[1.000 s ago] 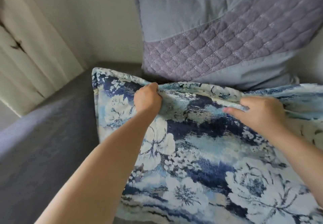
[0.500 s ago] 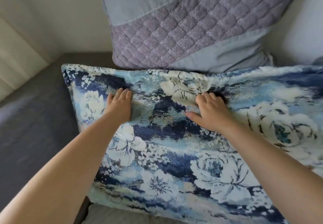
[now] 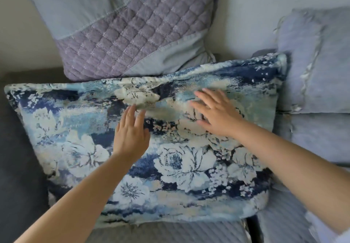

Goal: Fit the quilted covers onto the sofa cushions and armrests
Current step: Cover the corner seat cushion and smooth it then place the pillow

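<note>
A floral cushion (image 3: 170, 148) is seen lying lengthwise on the sofa seat (image 3: 20, 148), its upper edge leaning against a quilted cushion (image 3: 123, 34) propped at the wall. A pale blue cushion (image 3: 318, 62) is seen just beside its right end. The left hand (image 3: 130, 134) is laid flat on the middle of the floral face, fingers straight and together, nothing gripped. The right hand (image 3: 217, 114) is spread with fingers splayed and extended over the upper right part; it is blurred, so whether it is pressed on the fabric or held just above it cannot be told. Nothing is held by it.

The step in hand is judged to be smoothing and settling the cover on this cushion, the cover appearing fully drawn on. A fold (image 3: 140, 98) is seen near the top edge between the hands. The next move is thought to call for flat palms swept outward toward the corners, so that this fold is eased out and the filling is evened
</note>
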